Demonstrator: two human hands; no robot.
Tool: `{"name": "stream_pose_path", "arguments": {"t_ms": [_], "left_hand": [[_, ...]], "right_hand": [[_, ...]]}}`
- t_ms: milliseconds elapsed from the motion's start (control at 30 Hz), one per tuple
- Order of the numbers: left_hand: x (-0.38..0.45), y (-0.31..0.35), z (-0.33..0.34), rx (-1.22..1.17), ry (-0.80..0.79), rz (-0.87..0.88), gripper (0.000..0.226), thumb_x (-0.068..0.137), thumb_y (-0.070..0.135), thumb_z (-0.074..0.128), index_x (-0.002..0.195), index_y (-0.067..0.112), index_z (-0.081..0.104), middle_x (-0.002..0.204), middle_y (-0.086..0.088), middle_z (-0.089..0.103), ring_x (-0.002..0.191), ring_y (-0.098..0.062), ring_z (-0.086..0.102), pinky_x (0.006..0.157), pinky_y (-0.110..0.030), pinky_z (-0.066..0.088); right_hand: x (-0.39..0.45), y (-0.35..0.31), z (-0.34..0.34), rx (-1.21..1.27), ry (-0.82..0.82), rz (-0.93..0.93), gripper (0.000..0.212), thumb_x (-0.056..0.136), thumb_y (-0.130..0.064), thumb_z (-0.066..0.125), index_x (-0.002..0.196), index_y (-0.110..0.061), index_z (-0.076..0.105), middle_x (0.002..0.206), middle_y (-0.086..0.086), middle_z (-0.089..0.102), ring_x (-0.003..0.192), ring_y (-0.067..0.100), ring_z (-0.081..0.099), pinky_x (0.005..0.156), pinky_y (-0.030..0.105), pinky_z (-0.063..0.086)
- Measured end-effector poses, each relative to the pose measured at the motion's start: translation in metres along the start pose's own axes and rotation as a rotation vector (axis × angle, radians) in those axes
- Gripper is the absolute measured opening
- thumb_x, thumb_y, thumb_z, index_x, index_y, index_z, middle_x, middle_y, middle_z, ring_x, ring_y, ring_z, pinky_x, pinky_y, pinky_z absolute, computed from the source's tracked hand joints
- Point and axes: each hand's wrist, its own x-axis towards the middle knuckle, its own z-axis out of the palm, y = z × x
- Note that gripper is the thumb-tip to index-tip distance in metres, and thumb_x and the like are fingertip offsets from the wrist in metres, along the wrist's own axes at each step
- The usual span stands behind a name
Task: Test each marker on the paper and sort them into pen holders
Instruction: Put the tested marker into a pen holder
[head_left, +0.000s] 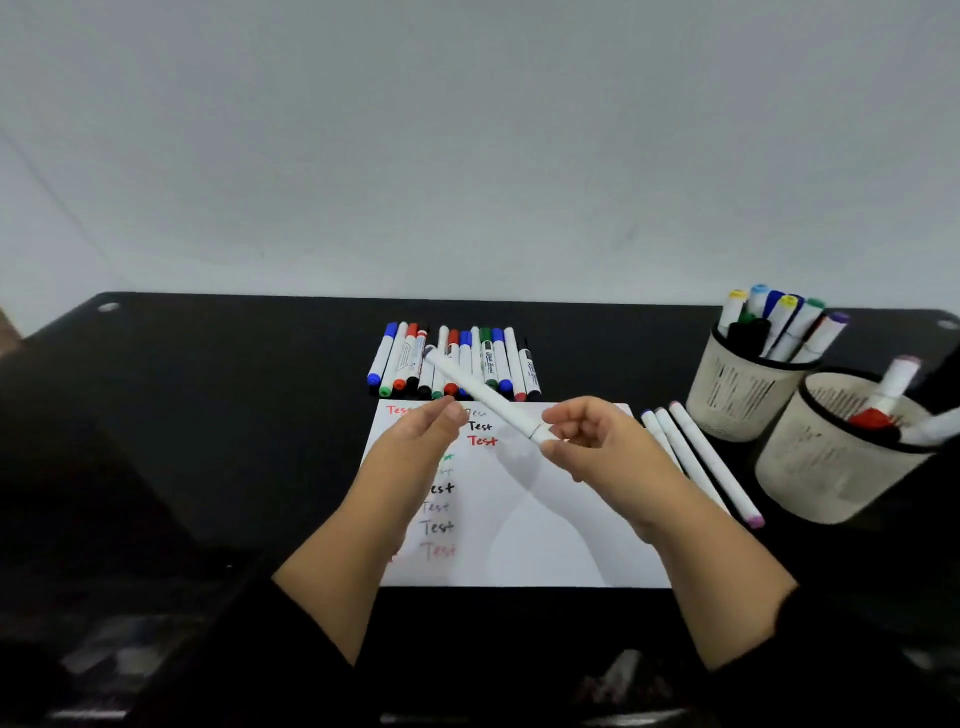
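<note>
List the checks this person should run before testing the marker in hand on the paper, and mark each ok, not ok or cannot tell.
1. Marker gripped: ok, right hand pinches one end.
2. Cap off: cannot tell; left hand sits near the barrel, its fingertips blurred.
3. Blank space on paper: ok, right half unmarked.
4. Holders within reach: ok, far holder and near holder stand at right.
5. Untested row out of the way: ok, beyond the paper.
</note>
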Motion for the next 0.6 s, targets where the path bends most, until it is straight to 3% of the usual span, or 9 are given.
{"name": "stream_pose_path", "arguments": {"t_ms": [100, 167, 233, 300, 433, 533, 600], "left_hand": [[-0.016, -0.001, 0.0, -0.144, 0.057, -0.072, 0.01, 0.091, 0.04, 0.055, 0.094, 0.034, 0.062, 0.101, 0.008, 0.068, 0.111, -0.014, 0.057, 0.104, -0.039, 0.04], [-0.024, -0.005, -0.001, -0.179, 0.092, -0.06, 0.011, 0.091, 0.032, 0.058, 0.08, 0.032, 0.062, 0.095, 0.002, 0.07, 0.105, -0.017, 0.06, 0.099, -0.035, 0.044], [-0.032, -0.006, -0.002, -0.219, 0.113, -0.046, 0.012, 0.091, 0.026, 0.059, 0.08, 0.029, 0.065, 0.094, 0.002, 0.071, 0.103, -0.016, 0.06, 0.091, -0.028, 0.046], [-0.035, -0.007, -0.003, -0.247, 0.129, -0.031, 0.009, 0.091, 0.023, 0.059, 0.094, 0.028, 0.066, 0.099, 0.006, 0.069, 0.102, -0.011, 0.059, 0.09, -0.026, 0.044], [-0.031, -0.01, -0.008, -0.248, 0.149, -0.001, 0.019, 0.09, 0.024, 0.059, 0.109, 0.026, 0.065, 0.099, 0.013, 0.066, 0.097, -0.002, 0.056, 0.092, -0.028, 0.041], [-0.027, -0.012, -0.01, -0.271, 0.149, -0.016, 0.012, 0.09, 0.024, 0.06, 0.096, 0.03, 0.067, 0.091, 0.01, 0.071, 0.101, -0.008, 0.06, 0.096, -0.03, 0.044], [-0.022, -0.012, -0.01, -0.305, 0.131, -0.03, 0.012, 0.09, 0.021, 0.06, 0.084, 0.03, 0.067, 0.081, 0.009, 0.073, 0.096, -0.01, 0.063, 0.09, -0.027, 0.047]], "right_hand": [[-0.017, 0.001, 0.018, -0.116, 0.007, -0.039, 0.023, 0.083, -0.011, 0.07, 0.092, -0.029, 0.057, 0.09, -0.008, 0.06, 0.075, 0.009, 0.051, 0.066, 0.018, 0.044], [-0.024, 0.0, 0.026, -0.223, 0.003, -0.081, 0.025, 0.081, -0.013, 0.07, 0.089, -0.03, 0.054, 0.091, -0.01, 0.06, 0.073, 0.009, 0.05, 0.064, 0.018, 0.043], [-0.026, -0.002, 0.03, -0.319, -0.034, -0.097, 0.025, 0.081, -0.015, 0.07, 0.087, -0.031, 0.052, 0.091, -0.011, 0.06, 0.073, 0.009, 0.051, 0.062, 0.017, 0.042], [-0.023, -0.006, 0.032, -0.382, -0.091, -0.076, 0.02, 0.083, -0.018, 0.069, 0.088, -0.029, 0.053, 0.091, -0.01, 0.06, 0.074, 0.007, 0.052, 0.062, 0.017, 0.042], [-0.016, -0.01, 0.036, -0.258, -0.049, -0.033, 0.007, 0.09, -0.023, 0.063, 0.088, -0.029, 0.061, 0.088, -0.013, 0.061, 0.078, 0.003, 0.053, 0.064, 0.018, 0.041], [-0.014, -0.007, 0.041, -0.153, 0.024, -0.018, 0.007, 0.09, -0.023, 0.062, 0.085, -0.027, 0.065, 0.088, -0.01, 0.063, 0.079, 0.004, 0.055, 0.064, 0.018, 0.042], [-0.013, -0.001, 0.045, -0.142, 0.019, 0.024, 0.007, 0.089, -0.025, 0.063, 0.085, -0.026, 0.068, 0.088, -0.006, 0.065, 0.078, 0.006, 0.056, 0.066, 0.019, 0.043]]}}
